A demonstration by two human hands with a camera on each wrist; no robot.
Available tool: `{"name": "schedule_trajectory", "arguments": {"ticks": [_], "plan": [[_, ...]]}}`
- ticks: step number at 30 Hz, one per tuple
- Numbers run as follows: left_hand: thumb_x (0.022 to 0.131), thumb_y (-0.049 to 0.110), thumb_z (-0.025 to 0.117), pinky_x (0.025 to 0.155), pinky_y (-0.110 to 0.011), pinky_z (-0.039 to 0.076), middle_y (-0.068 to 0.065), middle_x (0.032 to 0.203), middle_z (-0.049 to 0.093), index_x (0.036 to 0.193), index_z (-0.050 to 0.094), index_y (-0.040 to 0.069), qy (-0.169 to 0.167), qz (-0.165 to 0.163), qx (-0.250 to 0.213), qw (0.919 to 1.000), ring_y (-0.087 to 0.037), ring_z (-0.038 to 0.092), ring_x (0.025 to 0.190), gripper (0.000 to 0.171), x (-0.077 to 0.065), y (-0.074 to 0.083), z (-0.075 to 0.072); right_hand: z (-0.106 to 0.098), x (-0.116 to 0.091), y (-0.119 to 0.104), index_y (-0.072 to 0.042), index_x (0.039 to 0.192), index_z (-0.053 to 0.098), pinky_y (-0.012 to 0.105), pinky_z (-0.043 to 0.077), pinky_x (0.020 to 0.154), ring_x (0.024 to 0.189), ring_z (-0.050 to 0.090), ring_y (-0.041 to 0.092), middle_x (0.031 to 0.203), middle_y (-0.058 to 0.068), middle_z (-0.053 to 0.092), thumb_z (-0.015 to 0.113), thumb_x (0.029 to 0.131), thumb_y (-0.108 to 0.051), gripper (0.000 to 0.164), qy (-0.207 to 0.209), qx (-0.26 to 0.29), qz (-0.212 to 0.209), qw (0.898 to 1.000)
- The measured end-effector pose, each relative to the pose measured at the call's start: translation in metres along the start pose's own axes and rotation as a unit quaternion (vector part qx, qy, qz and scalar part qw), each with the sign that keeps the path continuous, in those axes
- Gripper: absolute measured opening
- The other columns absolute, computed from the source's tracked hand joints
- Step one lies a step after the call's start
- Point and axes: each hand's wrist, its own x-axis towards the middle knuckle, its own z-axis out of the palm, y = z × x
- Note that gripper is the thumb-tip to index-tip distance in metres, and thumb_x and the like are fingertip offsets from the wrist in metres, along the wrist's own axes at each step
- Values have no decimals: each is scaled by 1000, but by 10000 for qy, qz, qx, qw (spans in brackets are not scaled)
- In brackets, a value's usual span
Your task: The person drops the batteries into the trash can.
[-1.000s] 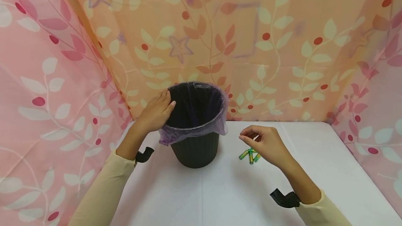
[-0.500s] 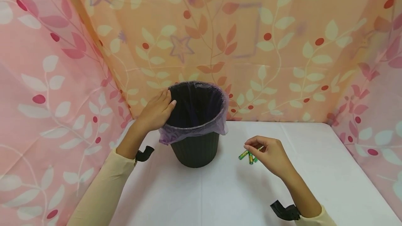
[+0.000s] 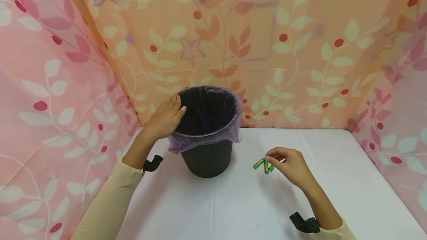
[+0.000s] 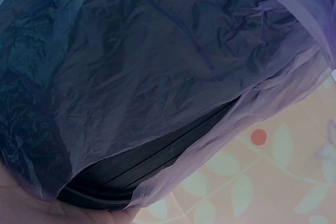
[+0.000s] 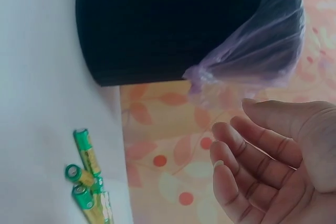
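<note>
Step in hand, I'd judge: reaching for the batteries [image 3: 265, 166], heaped on the desk [image 3: 186, 210] right of ctr in the head view. My R hand [image 3: 289, 164] hovers by them, fingers loosely curved, thumb apart, nothing in it. My L hand [image 3: 165, 117] rests at the left rim of the bin [image 3: 207, 160], mid-frame, w/ its purple liner [image 3: 213, 140]; fingers fairly straight, no grip AFAICT. Next move prob. calls for lowering my R hand & pinching one battery w/o scattering the rest.
</note>
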Motion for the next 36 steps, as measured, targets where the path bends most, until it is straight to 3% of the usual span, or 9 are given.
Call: {"name": "schedule_trajectory", "arguments": {"ticks": [11,22,36], "plan": [[111,40,23,125,-49,1,-23,167,7,157,15,-9,-19,32,-43,10000,-33,0,156,68,4,1,2,0,6,26,-11,96,78,26,52,61,75,66,14,84,-4,74,78,91,-15,7,128,-249,259,9993],[111,38,22,125,-50,2,-25,166,8,156,15,-11,-19,6,-24,10000,-36,2,155,67,0,-2,0,9,10,51,-3,102,76,27,51,59,73,63,14,82,1,73,74,91,-9,13,-545,-372,601,9960],[112,36,23,125,-50,2,-26,166,8,156,15,-12,-33,10,-53,10000,-36,1,155,65,-1,0,-2,18,10,64,-6,110,78,33,45,61,75,56,17,82,1,67,73,92,-15,21,-1131,-1081,750,9848]]}}
